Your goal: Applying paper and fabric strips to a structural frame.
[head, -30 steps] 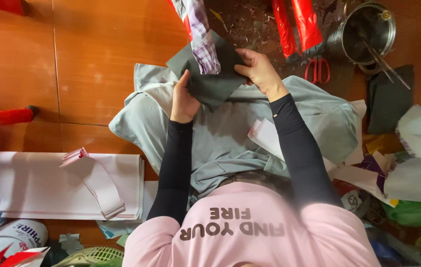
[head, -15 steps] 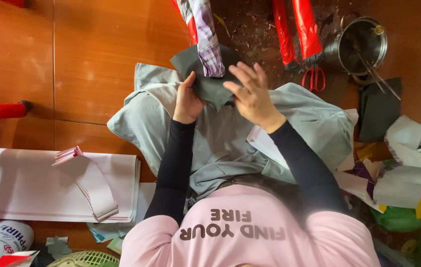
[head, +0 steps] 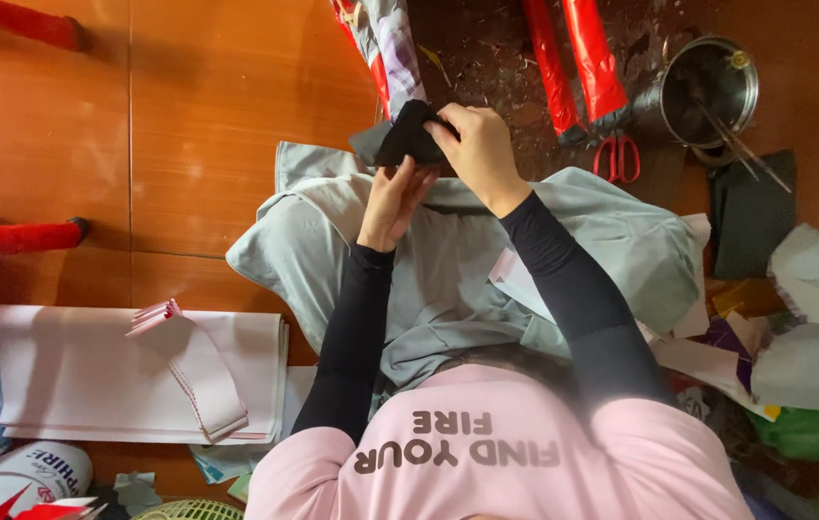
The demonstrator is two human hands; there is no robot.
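Both my hands hold a small dark grey piece of paper or cloth (head: 400, 140), folded and bunched, above my grey-trousered lap (head: 448, 270). My right hand (head: 482, 149) grips its right side from above, fingers curled over it. From below, my left hand (head: 398, 197) touches the piece's underside with the fingertips. Both arms wear black sleeves. A checked and red roll (head: 385, 43) stands just beyond the dark piece.
Red-handled scissors (head: 616, 154) lie beside a metal pot (head: 708, 87) with sticks at the upper right. Two red rolls (head: 578, 58) lean nearby. A stack of white sheets (head: 73, 376) with a folded pink fan (head: 154, 313) lies left. Coloured paper scraps (head: 804, 327) crowd the right.
The dark piece was a flat sheet held wide; it is now folded into a small bunch. My right hand has moved over its top and both hands have risen slightly.
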